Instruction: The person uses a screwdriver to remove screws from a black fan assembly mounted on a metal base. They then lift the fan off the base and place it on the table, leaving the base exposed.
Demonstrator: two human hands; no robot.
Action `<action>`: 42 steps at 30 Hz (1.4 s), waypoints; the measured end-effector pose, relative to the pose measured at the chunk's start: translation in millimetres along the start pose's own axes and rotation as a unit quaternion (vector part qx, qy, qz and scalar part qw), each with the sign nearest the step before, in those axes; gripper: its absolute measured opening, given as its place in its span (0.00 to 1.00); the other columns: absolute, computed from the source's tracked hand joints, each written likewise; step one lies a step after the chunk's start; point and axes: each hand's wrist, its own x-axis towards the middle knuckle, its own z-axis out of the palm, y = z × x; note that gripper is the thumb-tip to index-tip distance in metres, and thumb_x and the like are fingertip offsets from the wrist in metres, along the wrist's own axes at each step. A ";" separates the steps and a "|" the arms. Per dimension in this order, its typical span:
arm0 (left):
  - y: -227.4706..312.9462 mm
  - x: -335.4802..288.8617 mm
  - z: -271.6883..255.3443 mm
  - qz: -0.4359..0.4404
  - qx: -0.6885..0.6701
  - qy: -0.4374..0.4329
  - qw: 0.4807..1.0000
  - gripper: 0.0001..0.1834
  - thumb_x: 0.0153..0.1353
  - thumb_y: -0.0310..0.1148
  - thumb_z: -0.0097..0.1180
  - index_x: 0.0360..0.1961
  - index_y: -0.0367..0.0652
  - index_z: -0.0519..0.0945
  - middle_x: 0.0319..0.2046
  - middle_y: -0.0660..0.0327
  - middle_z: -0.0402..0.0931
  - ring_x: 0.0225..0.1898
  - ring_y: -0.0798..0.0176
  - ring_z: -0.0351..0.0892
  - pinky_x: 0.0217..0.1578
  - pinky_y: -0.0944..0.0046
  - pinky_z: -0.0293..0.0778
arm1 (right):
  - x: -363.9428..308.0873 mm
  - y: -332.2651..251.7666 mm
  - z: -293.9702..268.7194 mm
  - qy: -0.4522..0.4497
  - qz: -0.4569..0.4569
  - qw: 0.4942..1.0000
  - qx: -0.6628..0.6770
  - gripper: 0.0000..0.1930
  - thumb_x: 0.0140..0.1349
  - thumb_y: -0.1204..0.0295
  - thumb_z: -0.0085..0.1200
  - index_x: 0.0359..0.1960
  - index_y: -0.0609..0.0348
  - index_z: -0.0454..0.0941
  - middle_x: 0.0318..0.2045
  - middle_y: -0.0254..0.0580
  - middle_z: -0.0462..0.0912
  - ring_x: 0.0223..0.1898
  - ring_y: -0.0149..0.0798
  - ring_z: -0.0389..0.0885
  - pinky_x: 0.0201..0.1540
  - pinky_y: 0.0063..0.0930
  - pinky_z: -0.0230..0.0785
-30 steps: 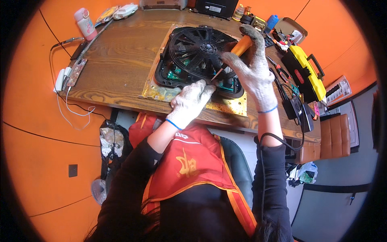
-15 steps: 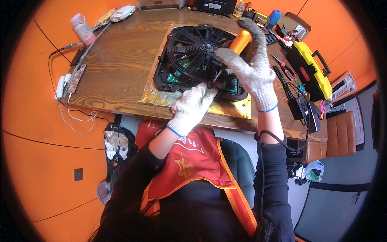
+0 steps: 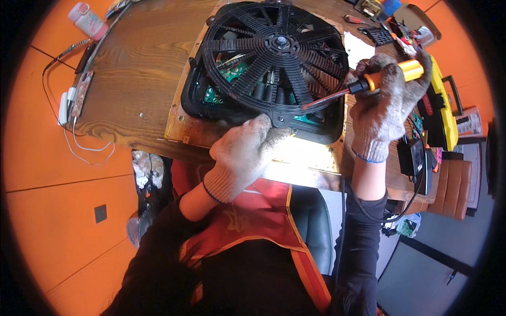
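A round black fan grille (image 3: 282,45) with ribbed spokes covers an open black housing (image 3: 333,136) on the table. Green circuit boards (image 3: 213,96) show through the gaps. My left hand (image 3: 246,147), in a white knitted glove, is closed at the grille's near edge, its fingertips around a small tab (image 3: 280,120). My right hand (image 3: 383,105), gloved too and soiled at the fingers, grips a screwdriver (image 3: 394,76) with an orange handle. It lies nearly level, and its shaft points left over the grille's right near rim. Whether the tip touches the rim, I cannot tell.
Under the housing is a yellowish metal plate (image 3: 311,158) along the table's front edge. A yellow and black toolbox (image 3: 441,108) and a black adapter (image 3: 414,158) with cables stand right. Left are a phone (image 3: 81,95) and a pink bottle (image 3: 88,22).
The screwdriver has swung from steeply upright to nearly level, its tip away from my left hand. My right fingers have closed round its handle. The view has come closer to the grille.
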 end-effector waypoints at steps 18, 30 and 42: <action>-2.5 -3.5 -2.1 0.045 0.053 -0.010 0.997 0.17 0.54 0.40 0.66 0.37 0.39 0.80 0.25 0.56 0.80 0.25 0.55 0.80 0.26 0.60 0.75 | -16.7 3.9 3.2 -0.046 0.000 0.988 -0.149 0.35 0.61 0.69 0.58 0.66 0.41 0.50 0.35 0.50 0.78 0.34 0.45 0.81 0.33 0.42 0.80; 6.6 -23.5 -19.6 -0.030 -0.154 0.052 0.986 0.28 0.49 0.33 0.70 0.53 0.43 0.77 0.33 0.60 0.81 0.30 0.60 0.81 0.31 0.64 0.76 | -15.8 -2.7 7.5 0.039 0.097 0.993 0.060 0.28 0.65 0.69 0.55 0.64 0.46 0.56 0.36 0.48 0.78 0.35 0.42 0.80 0.33 0.34 0.79; 27.5 -0.4 -26.9 0.058 -0.039 0.033 0.997 0.21 0.49 0.24 0.69 0.47 0.37 0.82 0.36 0.57 0.79 0.36 0.62 0.81 0.37 0.66 0.78 | -20.2 -6.9 16.9 0.013 0.131 0.986 0.105 0.27 0.63 0.71 0.56 0.63 0.43 0.61 0.38 0.47 0.77 0.36 0.44 0.79 0.34 0.37 0.79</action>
